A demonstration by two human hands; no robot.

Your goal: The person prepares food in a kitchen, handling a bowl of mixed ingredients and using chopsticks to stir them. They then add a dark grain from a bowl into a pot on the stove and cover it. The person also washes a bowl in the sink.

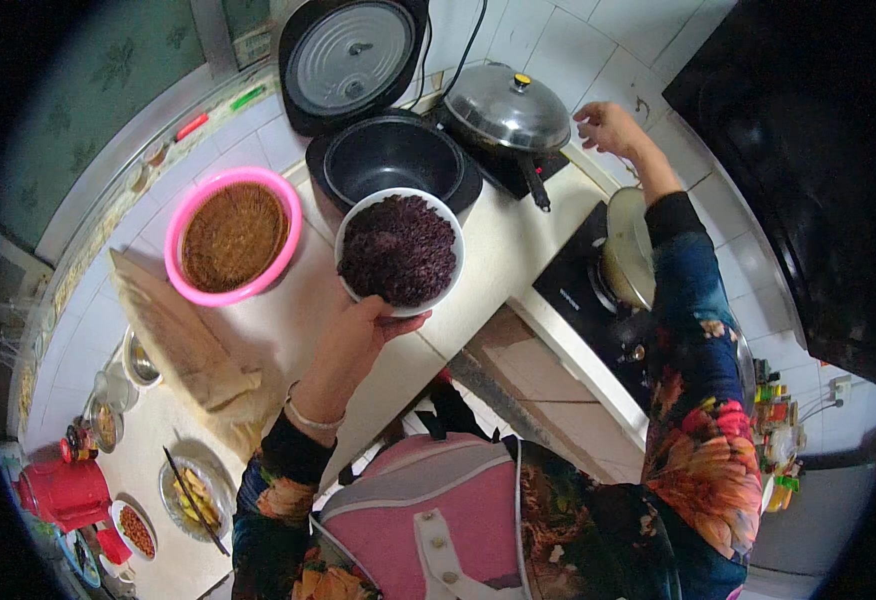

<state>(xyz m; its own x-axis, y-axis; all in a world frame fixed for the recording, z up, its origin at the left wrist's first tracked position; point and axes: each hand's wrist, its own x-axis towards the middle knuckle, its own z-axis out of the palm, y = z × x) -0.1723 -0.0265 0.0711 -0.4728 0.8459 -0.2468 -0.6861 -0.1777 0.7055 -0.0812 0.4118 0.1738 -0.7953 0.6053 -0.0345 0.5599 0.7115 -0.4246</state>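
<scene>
My left hand (367,326) holds a white bowl (459,264) by its near rim, thumb on top and fingers beneath. Dark purple cooked rice (399,244) is heaped in it. Right behind the bowl stands a rice cooker, its lid (352,52) raised and its dark inner pot (393,154) in view. My right hand (607,129), fingers apart and holding nothing, is raised just right of a pan covered by a domed metal lid (509,105) with a yellow-topped knob. That pan sits on a black electric cooker (509,180).
A pink basin (288,247) with a brown round item stands left, near a beige cloth (190,345). Lower left are a metal bowl with food (217,469), chopsticks (194,499) and a dish of nuts (136,531). A pot (625,247) sits on the black hob (569,289) at right.
</scene>
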